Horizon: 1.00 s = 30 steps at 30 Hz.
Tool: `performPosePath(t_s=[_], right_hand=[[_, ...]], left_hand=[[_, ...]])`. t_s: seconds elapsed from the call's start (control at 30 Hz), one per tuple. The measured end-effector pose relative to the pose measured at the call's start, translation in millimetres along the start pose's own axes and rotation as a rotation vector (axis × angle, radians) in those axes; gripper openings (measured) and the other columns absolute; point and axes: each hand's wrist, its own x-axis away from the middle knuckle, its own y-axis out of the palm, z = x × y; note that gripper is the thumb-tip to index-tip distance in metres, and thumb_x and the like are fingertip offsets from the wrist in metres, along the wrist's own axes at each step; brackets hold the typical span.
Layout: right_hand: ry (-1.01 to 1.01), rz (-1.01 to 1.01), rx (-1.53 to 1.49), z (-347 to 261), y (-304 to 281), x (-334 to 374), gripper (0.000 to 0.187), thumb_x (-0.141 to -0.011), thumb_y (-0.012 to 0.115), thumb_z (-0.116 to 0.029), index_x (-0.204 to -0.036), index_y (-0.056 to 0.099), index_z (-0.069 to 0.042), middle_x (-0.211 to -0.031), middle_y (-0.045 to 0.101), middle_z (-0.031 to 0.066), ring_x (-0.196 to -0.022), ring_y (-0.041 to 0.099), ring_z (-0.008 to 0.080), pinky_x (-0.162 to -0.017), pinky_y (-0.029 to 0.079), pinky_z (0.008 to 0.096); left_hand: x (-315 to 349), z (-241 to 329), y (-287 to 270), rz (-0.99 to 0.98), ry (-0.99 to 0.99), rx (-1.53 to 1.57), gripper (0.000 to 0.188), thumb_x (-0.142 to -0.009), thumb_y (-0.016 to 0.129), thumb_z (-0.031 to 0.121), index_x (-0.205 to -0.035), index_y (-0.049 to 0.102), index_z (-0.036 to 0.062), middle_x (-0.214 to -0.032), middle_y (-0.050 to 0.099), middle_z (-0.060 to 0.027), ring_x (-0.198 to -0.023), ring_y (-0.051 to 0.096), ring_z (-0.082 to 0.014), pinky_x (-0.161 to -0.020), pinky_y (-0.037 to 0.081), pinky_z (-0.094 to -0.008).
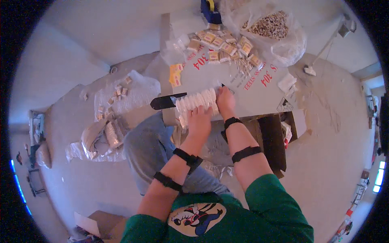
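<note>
In front of me on the grey printed table board [251, 103] lies a ridged, whitish row of clear plastic sleeves [196, 100]. My left hand [199, 120] presses on its near side, fingers bent over it. At its right end is my right hand [225, 101], with fingers curled in and closed; a small dark tip shows by its thumb. What that hand grips is too small to make out. A flat black tapered object [164, 102] sticks out at the row's left end. Beyond it lie yellow printed cards [176, 74].
Small packs of cotton swabs [227, 48] and loose swabs [244, 67] are heaped at the table's back. A clear bag [289, 44] of swabs stands back right. An opened cardboard box [272, 141] is at the near right. Bubble wrap [133, 95] with small packs lies left.
</note>
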Motion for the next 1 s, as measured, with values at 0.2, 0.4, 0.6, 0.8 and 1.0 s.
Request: performPosePath(t_s=[0.2, 0.4, 0.6, 0.8, 1.0], right_hand=[[-0.192, 0.006, -0.002, -9.7, 3.6, 9.0, 0.029, -0.091, 0.041, -0.028, -0.094, 0.054, -0.003, -0.094, 0.061, 0.0229, -0.088, 0.057, 0.0429, -0.074, 0.045, 0.0513], [-0.165, 0.022, -0.094, 11.0, 8.3, -0.8, 0.027, -0.09, 0.046, -0.025, -0.092, 0.054, 0.0, -0.089, 0.061, 0.0247, -0.087, 0.058, 0.0426, -0.072, 0.045, 0.0506], [-0.209, -0.01, -0.372, -40.6, -40.5, 14.0, 0.03, -0.089, 0.051, -0.029, -0.089, 0.054, 0.001, -0.083, 0.062, 0.0217, -0.077, 0.059, 0.0401, -0.068, 0.046, 0.045], [-0.433, 0.012, -0.492, -105.6, -78.5, 58.5, 0.023, -0.088, 0.056, -0.022, -0.082, 0.053, 0.0, -0.067, 0.055, 0.0067, -0.062, 0.053, 0.0136, -0.057, 0.043, 0.0305], [-0.159, -0.36, -0.828, -127.2, -81.3, 69.2, 0.014, -0.088, 0.056, -0.018, -0.089, 0.054, -0.004, -0.07, 0.056, 0.002, -0.062, 0.052, 0.0107, -0.054, 0.044, 0.0262]], left_hand=[[-29.4, 0.3, 7.3, -0.113, -0.153, 0.136, 0.03, -0.08, 0.051, 0.015, -0.108, 0.061, 0.0153, -0.094, 0.057, -0.0096, -0.09, 0.059, -0.0269, -0.083, 0.04, -0.0414], [3.1, 4.9, 15.0, 0.111, 0.033, 0.162, 0.023, -0.082, 0.049, 0.018, -0.097, 0.066, 0.0179, -0.092, 0.058, -0.0086, -0.088, 0.059, -0.0255, -0.082, 0.04, -0.0445], [2.6, -32.6, -4.6, 0.104, -0.162, 0.894, 0.021, -0.083, 0.052, 0.012, -0.1, 0.064, 0.0111, -0.086, 0.061, -0.0114, -0.081, 0.059, -0.0313, -0.073, 0.047, -0.0399], [-9.5, -37.1, -51.6, 0.29, -0.348, 1.441, 0.025, -0.091, 0.055, 0.023, -0.101, 0.059, 0.0005, -0.084, 0.063, -0.0072, -0.075, 0.058, -0.0169, -0.067, 0.046, -0.0292], [-20.2, -63.6, -56.5, 0.191, -0.548, 1.441, 0.044, -0.086, 0.062, 0.036, -0.104, 0.053, -0.0033, -0.083, 0.061, -0.0083, -0.067, 0.058, -0.0118, -0.057, 0.047, -0.0249]])
